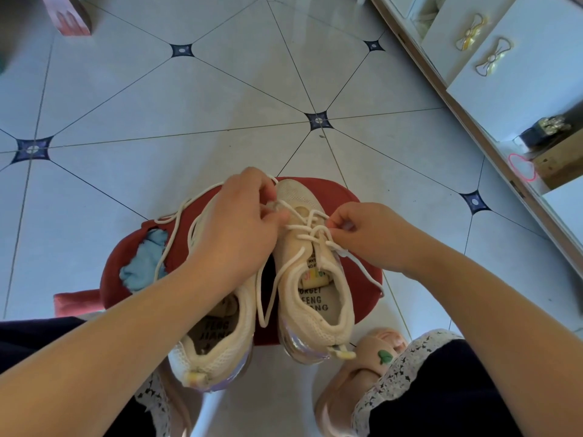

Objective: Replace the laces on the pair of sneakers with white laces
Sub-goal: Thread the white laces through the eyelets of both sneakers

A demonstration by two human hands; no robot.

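From the head view I see both sneakers side by side on a red stool [356,279] in the near centre, toes pointing far and heels near, so their long axes run near to far. The right sneaker [315,320] carries a white lace [310,228] crossed through its far eyelets. The left sneaker [217,351] is partly hidden under my left forearm.

My left hand [239,222] has curled fingers pinching the lace at the toe end of the right sneaker. My right hand [366,234] pinches the lace on that shoe's right side.

The right insole reads "ORGET", "FENG", "ANG" and the left insole "FENG JIANG". The coloured letters on the tongue label are too small to read.

A loose length of lace [176,220] trails left over a blue cloth [148,263] on the stool
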